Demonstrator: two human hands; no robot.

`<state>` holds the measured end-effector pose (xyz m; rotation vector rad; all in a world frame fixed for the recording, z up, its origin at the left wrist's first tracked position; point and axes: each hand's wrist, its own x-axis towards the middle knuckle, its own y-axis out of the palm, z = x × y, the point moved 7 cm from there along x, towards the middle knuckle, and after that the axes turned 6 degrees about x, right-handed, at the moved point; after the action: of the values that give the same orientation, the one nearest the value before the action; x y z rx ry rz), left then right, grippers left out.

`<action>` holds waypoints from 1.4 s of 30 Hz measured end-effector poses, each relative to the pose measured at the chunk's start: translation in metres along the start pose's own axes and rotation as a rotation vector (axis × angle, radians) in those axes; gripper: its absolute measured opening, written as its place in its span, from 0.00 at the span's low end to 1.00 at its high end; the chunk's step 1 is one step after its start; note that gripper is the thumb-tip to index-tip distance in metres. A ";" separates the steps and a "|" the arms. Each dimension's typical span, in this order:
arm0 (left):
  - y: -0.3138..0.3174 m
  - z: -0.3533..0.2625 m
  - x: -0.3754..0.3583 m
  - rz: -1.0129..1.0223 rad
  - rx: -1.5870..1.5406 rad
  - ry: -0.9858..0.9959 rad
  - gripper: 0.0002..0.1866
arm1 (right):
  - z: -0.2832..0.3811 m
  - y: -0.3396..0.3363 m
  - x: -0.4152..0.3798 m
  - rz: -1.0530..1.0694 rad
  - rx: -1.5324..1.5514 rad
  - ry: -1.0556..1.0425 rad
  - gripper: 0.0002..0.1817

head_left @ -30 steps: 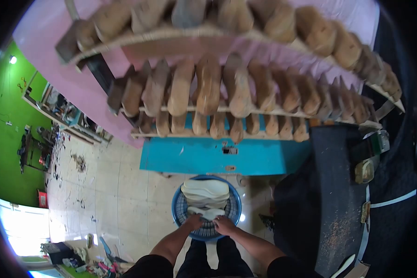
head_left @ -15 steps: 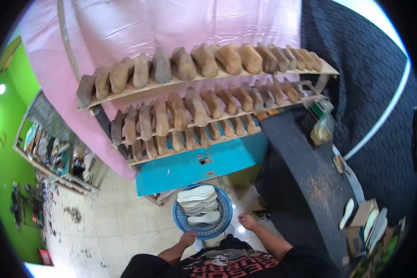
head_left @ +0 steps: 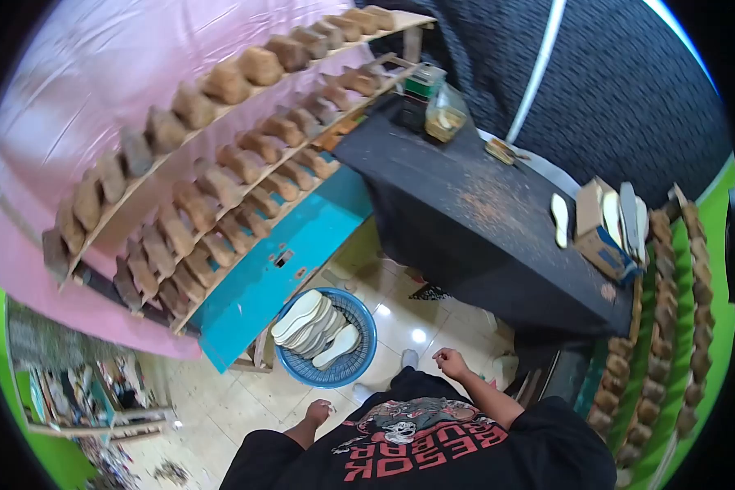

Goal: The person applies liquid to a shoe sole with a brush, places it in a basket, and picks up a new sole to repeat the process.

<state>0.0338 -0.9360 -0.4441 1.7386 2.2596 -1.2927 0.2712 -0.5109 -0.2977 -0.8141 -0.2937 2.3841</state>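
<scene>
My left hand [head_left: 319,410] hangs loosely curled in front of my body, below the blue plastic basket [head_left: 368,343] and apart from it. My right hand [head_left: 449,362] is held out to the right of the basket, its fingers also curled. No object shows in either hand, though both are small in view. Inside the basket on the floor lies a stack of pale shoe insoles [head_left: 304,320]. One more insole [head_left: 336,347] rests beside the stack, on the right.
Wooden shoe lasts [head_left: 224,82] line the shelves above a turquoise panel [head_left: 245,298]. To the right, a black-covered table [head_left: 433,175] carries brown shavings [head_left: 490,200], a brush [head_left: 502,152], a single insole [head_left: 559,220] and a cardboard box [head_left: 590,220] of insoles. More lasts [head_left: 657,359] fill racks at far right.
My view has turned right, so the shelves and basket have shifted left and the right-hand racks have appeared. Both hands have drawn away from the basket; the insoles remain in it.
</scene>
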 end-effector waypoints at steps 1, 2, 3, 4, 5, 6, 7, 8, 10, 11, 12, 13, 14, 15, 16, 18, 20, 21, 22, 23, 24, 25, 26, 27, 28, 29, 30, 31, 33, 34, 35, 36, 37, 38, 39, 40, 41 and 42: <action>-0.013 -0.012 0.002 -0.011 -0.217 -0.163 0.14 | -0.003 -0.008 -0.008 -0.055 0.034 -0.023 0.09; -0.021 -0.017 0.007 -0.028 -0.429 -0.333 0.14 | -0.012 -0.015 -0.013 -0.117 0.072 -0.023 0.09; -0.030 -0.028 0.018 -0.010 -0.397 -0.326 0.14 | -0.021 -0.020 -0.017 -0.177 0.110 -0.023 0.09; -0.038 -0.037 0.030 -0.029 -0.426 -0.287 0.13 | -0.029 -0.025 -0.020 -0.226 0.151 0.000 0.09; -0.045 -0.045 0.043 -0.047 -0.457 -0.248 0.12 | -0.037 -0.028 -0.021 -0.269 0.210 0.017 0.08; -0.057 -0.062 0.055 -0.058 -0.361 -0.235 0.11 | -0.043 -0.029 -0.020 -0.300 0.228 0.003 0.08; -0.069 -0.081 0.067 -0.067 -0.266 -0.221 0.10 | -0.050 -0.033 -0.020 -0.331 0.243 -0.009 0.08; -0.075 -0.098 0.077 -0.044 -0.242 -0.217 0.10 | -0.052 -0.038 -0.018 -0.368 0.156 -0.037 0.09; -0.081 -0.127 0.097 -0.064 -0.348 -0.240 0.11 | -0.036 -0.055 -0.025 -0.379 0.145 -0.023 0.07; -0.080 -0.140 0.108 -0.043 -0.330 -0.234 0.11 | -0.032 -0.064 -0.026 -0.410 0.160 -0.092 0.06; -0.077 -0.149 0.120 -0.041 -0.361 -0.257 0.11 | -0.035 -0.073 -0.024 -0.427 0.172 -0.079 0.06; -0.073 -0.158 0.131 -0.042 -0.395 -0.284 0.12 | -0.032 -0.086 -0.022 -0.488 0.164 -0.140 0.07; -0.068 -0.168 0.140 -0.043 -0.410 -0.296 0.12 | -0.030 -0.100 -0.022 -0.543 0.153 -0.201 0.07; -0.065 -0.188 0.148 -0.046 -0.469 -0.264 0.13 | -0.031 -0.113 -0.021 -0.546 0.157 -0.192 0.07; -0.055 -0.195 0.157 -0.035 -0.484 -0.268 0.13 | -0.030 -0.129 -0.020 -0.512 0.213 -0.158 0.06; -0.036 -0.215 0.181 -0.033 -0.492 -0.271 0.14 | -0.031 -0.163 -0.015 -0.440 0.323 -0.097 0.06; -0.012 -0.244 0.195 -0.032 -0.653 -0.208 0.16 | -0.040 -0.196 -0.005 -0.460 0.331 -0.150 0.06; -0.002 -0.256 0.201 -0.033 -0.642 -0.212 0.16 | -0.042 -0.212 -0.001 -0.486 0.327 -0.202 0.07; 0.007 -0.278 0.209 -0.019 -0.572 -0.118 0.16 | -0.043 -0.228 -0.001 -0.496 0.356 -0.153 0.08; 0.017 -0.302 0.221 -0.004 -0.508 -0.021 0.17 | -0.038 -0.241 -0.003 -0.500 0.357 -0.154 0.08; 0.022 -0.330 0.225 0.035 -0.509 -0.046 0.16 | -0.031 -0.256 -0.003 -0.524 0.403 -0.176 0.07; 0.027 -0.353 0.237 0.032 -0.517 -0.046 0.16 | -0.024 -0.269 -0.003 -0.542 0.446 -0.197 0.07; 0.034 -0.377 0.246 0.089 -0.535 0.019 0.15 | -0.012 -0.280 -0.004 -0.529 0.486 -0.237 0.07; 0.039 -0.399 0.253 0.144 -0.551 0.080 0.14 | -0.005 -0.289 -0.002 -0.513 0.482 -0.233 0.07; 0.040 -0.423 0.260 0.181 -0.515 0.120 0.14 | 0.004 -0.296 0.001 -0.503 0.478 -0.261 0.07; 0.039 -0.449 0.264 0.219 -0.475 0.158 0.13 | 0.013 -0.299 0.004 -0.493 0.479 -0.287 0.07; 0.036 -0.471 0.269 0.233 -0.433 0.207 0.13 | 0.021 -0.301 0.008 -0.477 0.487 -0.282 0.07; 0.033 -0.491 0.274 0.250 -0.390 0.259 0.13 | 0.029 -0.304 0.012 -0.473 0.496 -0.289 0.07; 0.026 -0.522 0.287 0.246 -0.422 0.284 0.13 | 0.041 -0.305 0.020 -0.468 0.509 -0.290 0.07; 0.022 -0.539 0.293 0.246 -0.457 0.322 0.13 | 0.047 -0.304 0.026 -0.459 0.548 -0.299 0.07; 0.019 -0.551 0.298 0.252 -0.455 0.317 0.13 | 0.052 -0.302 0.032 -0.453 0.586 -0.305 0.07; 0.013 -0.565 0.301 0.244 -0.497 0.324 0.13 | 0.057 -0.299 0.039 -0.439 0.613 -0.323 0.07; 0.007 -0.577 0.305 0.237 -0.539 0.333 0.13 | 0.062 -0.298 0.044 -0.446 0.615 -0.315 0.07; 0.002 -0.590 0.308 0.255 -0.553 0.355 0.14 | 0.068 -0.297 0.049 -0.441 0.612 -0.321 0.07; -0.001 -0.597 0.315 0.270 -0.555 0.358 0.14 | 0.075 -0.297 0.054 -0.438 0.606 -0.326 0.07; -0.005 -0.607 0.320 0.281 -0.567 0.417 0.14 | 0.080 -0.299 0.058 -0.449 0.590 -0.312 0.06; -0.011 -0.618 0.326 0.293 -0.582 0.478 0.13 | 0.085 -0.302 0.062 -0.464 0.580 -0.304 0.06; -0.017 -0.626 0.333 0.311 -0.593 0.488 0.13 | 0.094 -0.306 0.065 -0.479 0.575 -0.330 0.06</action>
<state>0.1743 -0.2946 -0.1768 2.1650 2.1149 -0.1143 0.3153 -0.2293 -0.1383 -0.0662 0.0716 1.9741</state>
